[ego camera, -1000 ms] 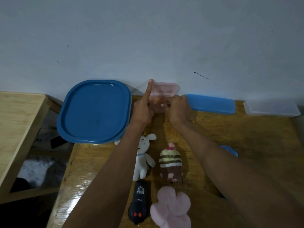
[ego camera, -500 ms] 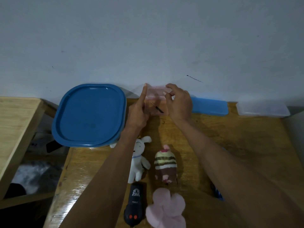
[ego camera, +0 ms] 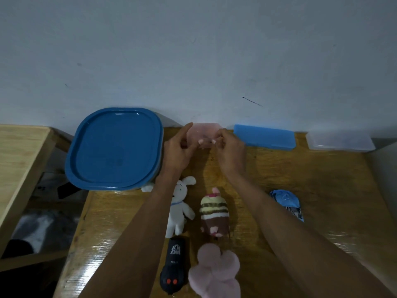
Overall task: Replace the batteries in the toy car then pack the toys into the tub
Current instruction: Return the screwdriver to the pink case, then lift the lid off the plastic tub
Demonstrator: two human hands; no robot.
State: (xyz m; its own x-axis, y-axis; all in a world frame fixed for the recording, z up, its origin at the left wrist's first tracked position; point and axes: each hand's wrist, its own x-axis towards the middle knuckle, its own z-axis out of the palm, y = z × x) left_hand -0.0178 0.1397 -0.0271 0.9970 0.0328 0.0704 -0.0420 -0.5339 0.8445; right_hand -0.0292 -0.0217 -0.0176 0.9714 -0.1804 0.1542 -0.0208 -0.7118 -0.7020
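At the far left corner of the tabletop [ego camera: 322, 190] stands the tub, closed under its blue lid [ego camera: 115, 147]. Just beside it, at the far edge, both hands work on a small pink translucent box [ego camera: 206, 131]. The left hand [ego camera: 179, 151] holds the box's left side, index finger stretched up along it. The right hand [ego camera: 231, 151] has its fingers pinched at the front of the box; whether it holds something small from inside, I cannot tell.

I judge this is the battery step, still early: probably the box gives a tool or batteries. Next, the toy car [ego camera: 174, 265] at the near edge must be picked up and opened.

Between lie a white rabbit plush [ego camera: 180, 209], a cake plush [ego camera: 213, 211] and a pink plush [ego camera: 214, 272]. Right of them lies a blue packet [ego camera: 286, 203].
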